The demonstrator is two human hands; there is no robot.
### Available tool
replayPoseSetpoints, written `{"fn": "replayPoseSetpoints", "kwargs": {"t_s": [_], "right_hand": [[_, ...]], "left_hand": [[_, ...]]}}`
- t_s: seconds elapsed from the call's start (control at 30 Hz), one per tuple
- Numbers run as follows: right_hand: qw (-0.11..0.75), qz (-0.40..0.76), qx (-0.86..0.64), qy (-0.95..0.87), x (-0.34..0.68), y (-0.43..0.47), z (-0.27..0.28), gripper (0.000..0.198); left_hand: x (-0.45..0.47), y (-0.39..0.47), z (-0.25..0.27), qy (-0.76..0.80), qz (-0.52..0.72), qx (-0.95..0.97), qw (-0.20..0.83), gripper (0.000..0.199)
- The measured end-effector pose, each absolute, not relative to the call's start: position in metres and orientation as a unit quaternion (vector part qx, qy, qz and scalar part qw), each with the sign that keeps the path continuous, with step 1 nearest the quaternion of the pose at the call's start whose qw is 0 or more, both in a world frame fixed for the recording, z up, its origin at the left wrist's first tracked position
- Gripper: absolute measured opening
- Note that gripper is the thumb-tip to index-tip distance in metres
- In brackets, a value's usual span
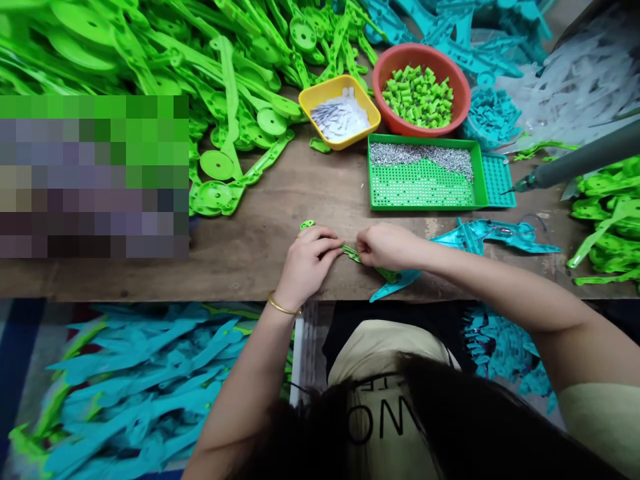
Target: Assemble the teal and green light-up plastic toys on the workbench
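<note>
A slim bright green plastic part (351,253) lies low over the table in front of me, and much of it is covered by my hands. My left hand (311,261) is closed around it, fingers and thumb pinched together, with a rounded green end showing beyond the knuckles. Close on the right, my right hand (383,245) is curled in a pinch over the same part; what its fingertips hold is hidden. Under the right wrist, a pointed blue plastic piece (395,287) pokes out at the table edge. Another blue piece (510,235) with thin wires lies beyond my right forearm.
A green perforated tray (425,207) holds small metal screws. Behind it stand a yellow dish (345,143) of pale strips and a red bowl (463,100) of green bits. A power screwdriver (575,160) reaches in from the right. Green parts (230,100) are heaped at left.
</note>
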State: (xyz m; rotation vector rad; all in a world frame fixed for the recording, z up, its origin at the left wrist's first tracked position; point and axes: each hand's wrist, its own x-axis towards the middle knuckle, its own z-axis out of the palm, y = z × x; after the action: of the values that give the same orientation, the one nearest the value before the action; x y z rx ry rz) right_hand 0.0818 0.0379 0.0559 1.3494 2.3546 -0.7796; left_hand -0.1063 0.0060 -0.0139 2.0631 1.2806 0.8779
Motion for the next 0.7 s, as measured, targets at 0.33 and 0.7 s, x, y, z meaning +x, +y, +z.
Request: {"fn": "replayPoseSetpoints", "kwargs": {"t_s": [0.33,0.7], "right_hand": [[0.189,-0.252,0.470,0.824,0.074,0.044,0.064,0.024],[0.235,-0.294,0.472,0.797,0.069,0.059,0.068,0.018]], "left_hand": [[-0.103,0.005,-0.013,0.489,0.323,0.765,0.266,0.015],[-0.102,0.004,-0.014,0.487,0.334,0.763,0.264,0.015]]}}
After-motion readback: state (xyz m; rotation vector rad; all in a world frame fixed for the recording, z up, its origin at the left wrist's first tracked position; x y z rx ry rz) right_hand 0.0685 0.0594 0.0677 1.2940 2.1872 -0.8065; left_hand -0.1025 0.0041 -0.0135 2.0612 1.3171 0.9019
